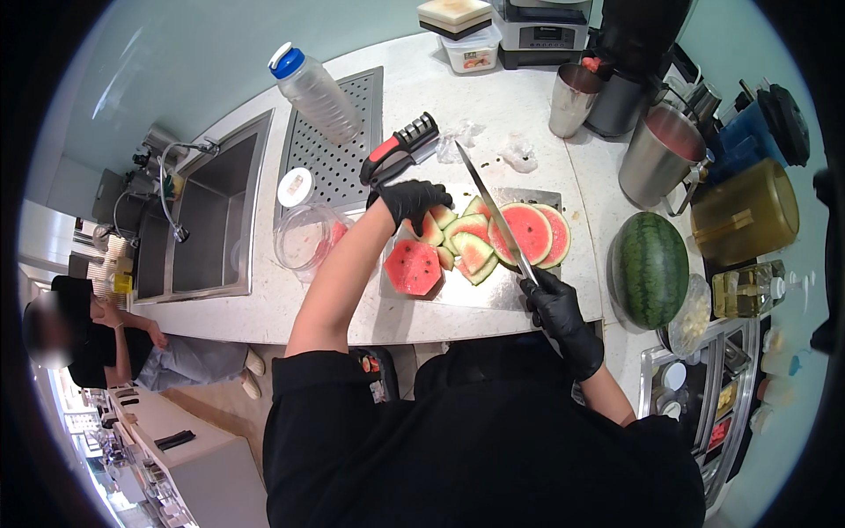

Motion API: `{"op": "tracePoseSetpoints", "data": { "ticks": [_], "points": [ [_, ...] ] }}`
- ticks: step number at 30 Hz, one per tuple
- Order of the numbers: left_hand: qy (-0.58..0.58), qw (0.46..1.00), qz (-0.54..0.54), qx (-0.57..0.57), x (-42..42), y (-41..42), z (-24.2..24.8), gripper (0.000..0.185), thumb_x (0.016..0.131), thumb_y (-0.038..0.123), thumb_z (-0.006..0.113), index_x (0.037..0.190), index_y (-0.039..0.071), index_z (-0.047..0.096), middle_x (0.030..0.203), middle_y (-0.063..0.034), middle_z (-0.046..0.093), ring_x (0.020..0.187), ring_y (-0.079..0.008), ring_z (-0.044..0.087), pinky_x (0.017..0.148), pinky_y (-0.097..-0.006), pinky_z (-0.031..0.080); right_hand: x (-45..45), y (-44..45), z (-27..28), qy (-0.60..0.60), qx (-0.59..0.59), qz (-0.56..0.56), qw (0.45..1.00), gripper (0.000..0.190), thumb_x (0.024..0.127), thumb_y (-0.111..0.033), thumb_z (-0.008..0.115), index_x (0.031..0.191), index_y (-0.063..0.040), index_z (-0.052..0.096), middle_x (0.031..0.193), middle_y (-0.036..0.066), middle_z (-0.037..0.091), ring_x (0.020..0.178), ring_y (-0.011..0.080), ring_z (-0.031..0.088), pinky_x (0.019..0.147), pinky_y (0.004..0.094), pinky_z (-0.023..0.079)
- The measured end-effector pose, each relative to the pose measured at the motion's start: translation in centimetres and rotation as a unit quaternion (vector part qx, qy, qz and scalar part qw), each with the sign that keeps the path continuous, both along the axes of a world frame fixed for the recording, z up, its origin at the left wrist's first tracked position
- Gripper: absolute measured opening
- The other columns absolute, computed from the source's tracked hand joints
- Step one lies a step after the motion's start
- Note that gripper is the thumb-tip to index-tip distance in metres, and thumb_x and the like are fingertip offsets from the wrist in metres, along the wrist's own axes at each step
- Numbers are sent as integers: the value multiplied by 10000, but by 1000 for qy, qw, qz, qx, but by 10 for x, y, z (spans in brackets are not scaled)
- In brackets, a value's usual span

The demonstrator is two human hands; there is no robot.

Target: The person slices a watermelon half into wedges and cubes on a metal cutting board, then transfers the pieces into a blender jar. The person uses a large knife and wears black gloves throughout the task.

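Observation:
My right hand (558, 317), in a black glove, grips the handle of a long kitchen knife (494, 208), its blade pointing up and away over the melon. My left hand (416, 201), also gloved, rests at the left end of the rind pieces; its fingers touch a piece of watermelon rind (432, 231), and whether they grip it is unclear. Below that hand lies a peeled chunk of watermelon (412, 267) with angular sides. Rind offcuts (472, 251) are heaped in the middle of a metal cutting board (511, 294). Two round watermelon slices (528, 231) overlap on the right, partly behind the blade.
A knife sharpener (401, 146) and crumpled plastic film (519, 153) lie behind the board. Left are a clear tub (307, 241), a white lid (296, 187), a bottle (320, 99) and a sink (214, 218). Right stand a whole watermelon (650, 270) and a metal pitcher (660, 158). Another person (132, 336) sits far left.

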State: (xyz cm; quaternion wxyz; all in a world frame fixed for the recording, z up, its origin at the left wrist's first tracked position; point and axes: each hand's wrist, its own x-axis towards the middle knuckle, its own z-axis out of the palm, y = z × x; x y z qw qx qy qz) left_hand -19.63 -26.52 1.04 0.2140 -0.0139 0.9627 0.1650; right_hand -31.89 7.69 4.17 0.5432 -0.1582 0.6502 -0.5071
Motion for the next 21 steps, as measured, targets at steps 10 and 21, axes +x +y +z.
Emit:
{"op": "tracePoseSetpoints", "data": {
  "ticks": [10,21],
  "points": [
    [6,980,169,101,35,10,-1,391,663,195,760,1000,66,609,945,-88,623,851,-207,597,766,-304,481,4,0,-2,114,10,-13,993,402,859,-193,659,1235,-82,570,648,-28,540,456,29,403,403,216,341],
    [312,342,461,757,46,133,60,364,955,225,487,1248,15,432,1142,-118,568,1019,-231,598,887,-382,526,18,-20,76,-239,-93,82,963,288,948,-308,457,1064,-63,556,606,-17,438,461,66,379,397,204,296]
  ]
}}
